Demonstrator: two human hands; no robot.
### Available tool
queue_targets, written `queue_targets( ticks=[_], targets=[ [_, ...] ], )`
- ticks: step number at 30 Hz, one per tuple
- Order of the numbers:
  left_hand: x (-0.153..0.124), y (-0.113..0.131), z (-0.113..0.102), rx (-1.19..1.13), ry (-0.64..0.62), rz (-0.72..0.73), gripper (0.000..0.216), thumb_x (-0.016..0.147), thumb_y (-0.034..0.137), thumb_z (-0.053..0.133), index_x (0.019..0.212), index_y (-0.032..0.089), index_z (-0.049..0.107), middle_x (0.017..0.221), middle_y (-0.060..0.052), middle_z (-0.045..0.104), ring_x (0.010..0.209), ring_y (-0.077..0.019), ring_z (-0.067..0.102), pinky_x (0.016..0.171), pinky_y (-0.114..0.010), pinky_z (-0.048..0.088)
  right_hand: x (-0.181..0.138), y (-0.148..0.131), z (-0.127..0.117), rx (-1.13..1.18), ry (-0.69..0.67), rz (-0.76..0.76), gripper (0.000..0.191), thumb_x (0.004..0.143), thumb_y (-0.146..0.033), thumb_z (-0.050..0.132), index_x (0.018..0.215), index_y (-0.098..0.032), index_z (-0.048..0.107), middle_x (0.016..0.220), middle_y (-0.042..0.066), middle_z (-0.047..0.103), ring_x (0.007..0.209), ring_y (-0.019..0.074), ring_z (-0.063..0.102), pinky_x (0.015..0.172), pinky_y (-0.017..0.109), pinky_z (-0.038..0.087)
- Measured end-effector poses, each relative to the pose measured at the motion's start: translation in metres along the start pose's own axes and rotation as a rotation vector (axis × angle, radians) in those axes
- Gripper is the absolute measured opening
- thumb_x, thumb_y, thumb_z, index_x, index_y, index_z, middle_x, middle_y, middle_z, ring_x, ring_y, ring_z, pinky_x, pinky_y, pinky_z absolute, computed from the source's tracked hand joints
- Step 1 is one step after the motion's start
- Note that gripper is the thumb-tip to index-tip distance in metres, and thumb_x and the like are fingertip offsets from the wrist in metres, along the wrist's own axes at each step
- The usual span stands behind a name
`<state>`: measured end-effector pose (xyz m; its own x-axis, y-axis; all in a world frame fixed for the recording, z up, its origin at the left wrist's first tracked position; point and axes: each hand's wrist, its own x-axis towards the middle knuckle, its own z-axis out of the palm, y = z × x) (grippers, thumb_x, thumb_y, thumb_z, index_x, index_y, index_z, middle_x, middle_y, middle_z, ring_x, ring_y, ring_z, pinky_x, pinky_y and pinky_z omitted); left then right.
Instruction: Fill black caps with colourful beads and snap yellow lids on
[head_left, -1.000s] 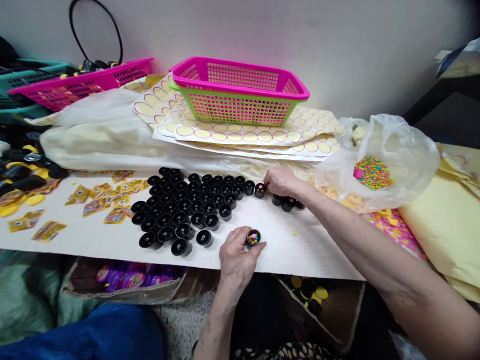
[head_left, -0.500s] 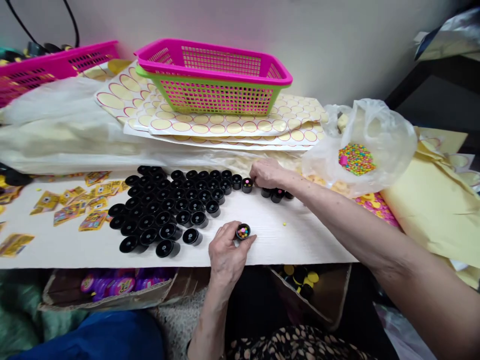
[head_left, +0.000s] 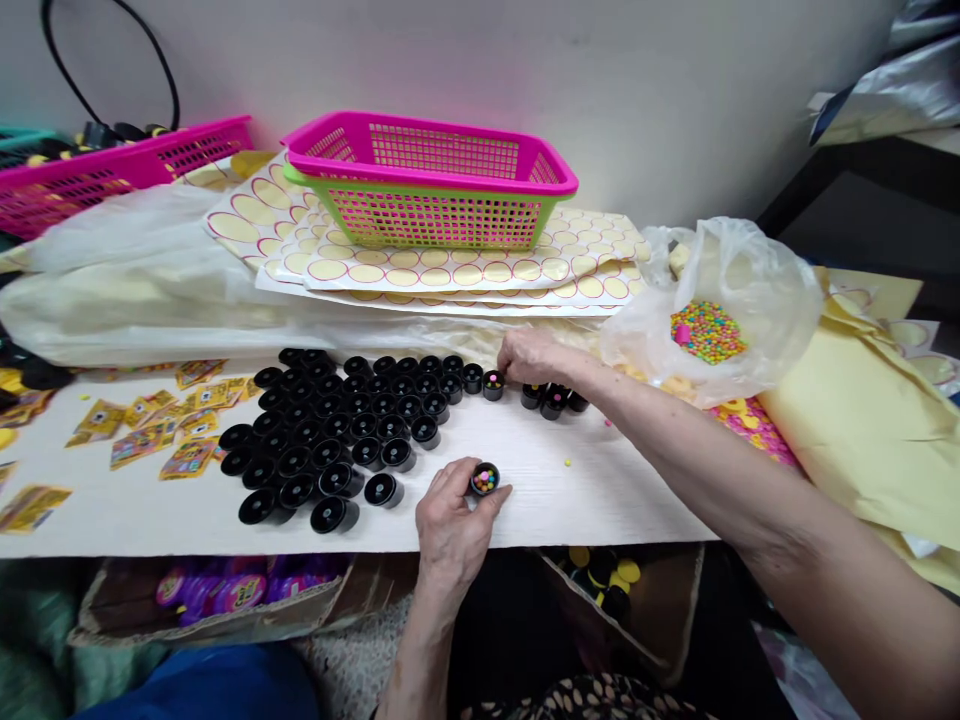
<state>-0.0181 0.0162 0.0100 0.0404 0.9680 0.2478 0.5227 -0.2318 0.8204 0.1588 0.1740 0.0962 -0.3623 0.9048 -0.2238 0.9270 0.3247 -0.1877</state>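
Observation:
My left hand [head_left: 452,515] is near the table's front edge, its thumb and fingers closed round a small black cup [head_left: 485,479] holding coloured candy balls and a pink piece. Farther back, my right hand [head_left: 531,356] has its fingers curled in at the right rim of another black cup [head_left: 493,386], which has a pink piece inside. Whatever those fingers hold is hidden. Beside that wrist, a few filled black cups [head_left: 554,402] stand partly under the forearm. Left of my hands, many black cups [head_left: 360,403] with no candy visible in them stand close together.
A pink and green basket [head_left: 442,215] sits on label sheets at the back. To the right lies a plastic bag [head_left: 787,300] of coloured candy balls [head_left: 709,335]. Yellow packets [head_left: 142,440] are scattered at left. Open cardboard boxes [head_left: 337,610] stand below the table edge.
The camera view has tilted, so everything appears slightly lower. Both hands keep nearly the same places, the left still round its cup. A pink bit now shows beside the right forearm.

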Motion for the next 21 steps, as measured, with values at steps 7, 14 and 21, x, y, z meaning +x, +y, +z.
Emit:
queue_targets(
  ticks=[7,14,21],
  targets=[
    [-0.001,0.000,0.001,0.007,0.005,-0.008,0.028,0.068,0.031,0.069,0.093,0.021,0.062,0.086,-0.001,0.062,0.077,-0.0151,0.057,0.065,-0.026,0.045,0.001,-0.013,0.003,-0.161,-0.020,-0.010,0.016,0.066,-0.015,0.057,0.076,-0.017,0.069,0.082,0.012,0.069,0.080,0.0244,0.061,0.059,0.028,0.041],
    [-0.001,0.001,0.002,-0.031,0.005,-0.018,0.027,0.067,0.030,0.070,0.090,0.021,0.064,0.085,-0.002,0.063,0.077,-0.0155,0.057,0.067,-0.026,0.046,-0.017,-0.010,-0.017,-0.175,0.022,-0.089,0.015,0.067,-0.015,0.054,0.074,-0.015,0.068,0.076,0.009,0.067,0.073,0.0199,0.058,0.057,0.026,0.033],
    [-0.001,0.003,0.002,-0.062,-0.009,-0.064,0.030,0.064,0.029,0.072,0.092,0.021,0.064,0.090,-0.002,0.063,0.083,-0.0163,0.058,0.074,-0.028,0.046,-0.096,-0.039,-0.013,0.101,0.024,-0.403,0.019,0.080,-0.018,0.046,0.076,-0.015,0.064,0.070,0.002,0.062,0.064,0.0117,0.051,0.057,0.023,0.028]
  ],
)
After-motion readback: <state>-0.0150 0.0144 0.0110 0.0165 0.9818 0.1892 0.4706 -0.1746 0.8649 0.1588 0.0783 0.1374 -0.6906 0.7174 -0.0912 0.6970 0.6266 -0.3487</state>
